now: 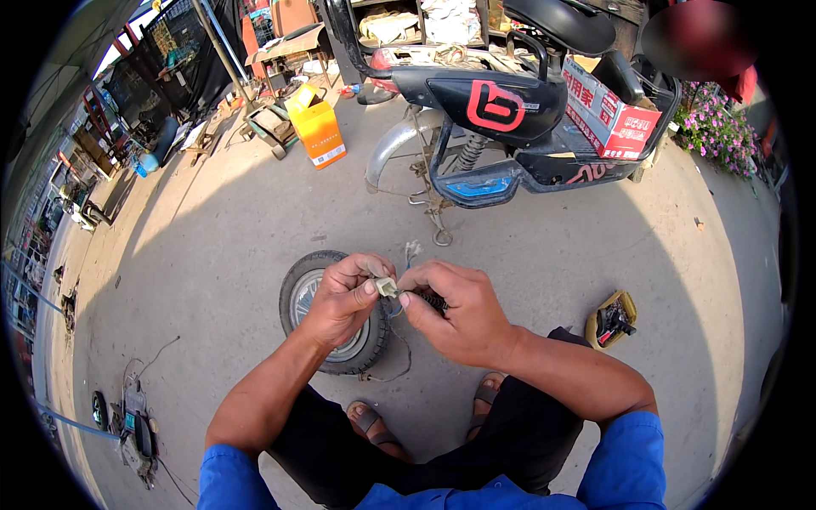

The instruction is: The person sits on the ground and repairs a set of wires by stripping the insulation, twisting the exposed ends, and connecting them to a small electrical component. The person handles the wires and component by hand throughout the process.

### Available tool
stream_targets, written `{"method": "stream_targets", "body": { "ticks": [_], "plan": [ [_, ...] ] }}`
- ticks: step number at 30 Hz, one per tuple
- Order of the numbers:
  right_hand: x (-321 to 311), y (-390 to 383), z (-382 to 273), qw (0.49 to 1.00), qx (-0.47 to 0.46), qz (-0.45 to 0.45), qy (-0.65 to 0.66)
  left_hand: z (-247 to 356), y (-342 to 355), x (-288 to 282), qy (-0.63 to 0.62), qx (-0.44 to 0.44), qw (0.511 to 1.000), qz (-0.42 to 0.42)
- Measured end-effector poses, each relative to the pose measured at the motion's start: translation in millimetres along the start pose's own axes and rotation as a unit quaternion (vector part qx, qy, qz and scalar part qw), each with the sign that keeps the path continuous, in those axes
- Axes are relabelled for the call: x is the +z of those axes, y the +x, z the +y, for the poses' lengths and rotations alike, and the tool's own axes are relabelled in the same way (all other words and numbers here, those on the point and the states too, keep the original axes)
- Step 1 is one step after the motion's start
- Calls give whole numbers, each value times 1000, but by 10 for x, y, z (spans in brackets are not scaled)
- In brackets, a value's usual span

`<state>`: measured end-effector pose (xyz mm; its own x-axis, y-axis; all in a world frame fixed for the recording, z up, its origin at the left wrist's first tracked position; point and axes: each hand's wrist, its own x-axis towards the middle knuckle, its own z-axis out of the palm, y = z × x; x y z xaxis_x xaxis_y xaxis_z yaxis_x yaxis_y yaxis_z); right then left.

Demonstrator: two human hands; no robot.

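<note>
Between the thumb and fingers of my left hand (344,297) is a small off-white plastic wire connector (387,287), its hollow end showing. My right hand (459,310) is closed in a pinch right beside it, at the connector's edge. A dark ribbed piece (436,302) shows under the right fingers; I cannot make out what it is or exactly what the fingertips grip. Below my hands a wheel with a black tyre (289,289) lies flat on the ground, partly covered by my left hand. A thin cable (408,348) curves out beside it.
An electric scooter (518,110) without its rear wheel stands ahead, carrying a red-and-white carton (608,119). An orange box (319,132) stands ahead to the left. A small container of parts (612,321) sits at right. Dismantled parts (136,429) lie at lower left.
</note>
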<state>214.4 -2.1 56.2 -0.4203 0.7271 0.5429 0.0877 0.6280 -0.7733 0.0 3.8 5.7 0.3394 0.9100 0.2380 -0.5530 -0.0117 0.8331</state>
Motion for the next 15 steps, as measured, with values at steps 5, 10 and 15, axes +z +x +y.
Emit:
{"method": "stream_targets", "body": {
  "ticks": [5,10,15],
  "plan": [
    [-10,13,-29,1000,5,5,-5,2,5,-14,-3,0,1000,1],
    [-17,7,-49,1000,11,21,14,-2,11,-3,-8,-2,1000,5],
    [-30,3,-34,1000,14,8,3,-6,16,-13,-11,-2,1000,0]
  ]
}}
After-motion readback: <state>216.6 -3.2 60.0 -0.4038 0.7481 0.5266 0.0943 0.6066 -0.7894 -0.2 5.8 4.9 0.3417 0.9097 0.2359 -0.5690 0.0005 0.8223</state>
